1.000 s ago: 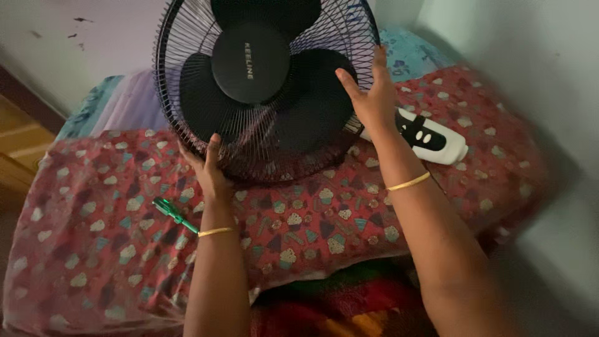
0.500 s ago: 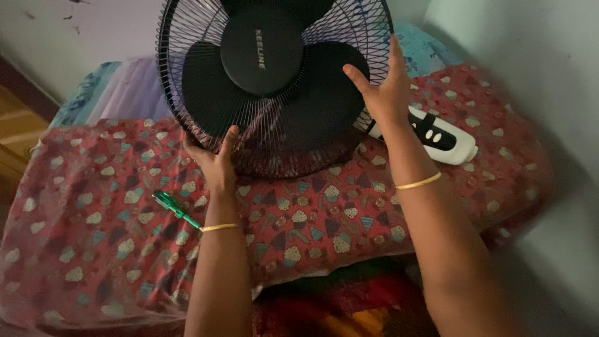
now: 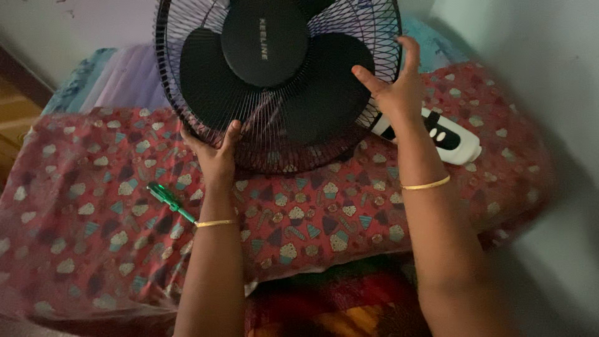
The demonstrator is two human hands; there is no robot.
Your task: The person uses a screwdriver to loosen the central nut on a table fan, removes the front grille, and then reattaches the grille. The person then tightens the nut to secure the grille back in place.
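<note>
Two hands are gripping a black fan head (image 3: 277,81) by its wire cage, and the fan is sitting between them on a red patterned cloth (image 3: 93,237) – tilted back, its face turned up toward the camera. The left hand (image 3: 215,156) is clasping the lower left rim, thumb lying up over the front wires and fingers curling behind, out of sight. The right hand (image 3: 396,90) is pressing flat on the right side of the cage with fingers spread wide – not closing around anything. A white base with black buttons (image 3: 446,137) is lying just beside the right wrist, partly covered by it. A green screwdriver (image 3: 170,201) is resting on the cloth near the left forearm. The fan's top edge is being cut off by the frame, and its rear is hidden.
</note>
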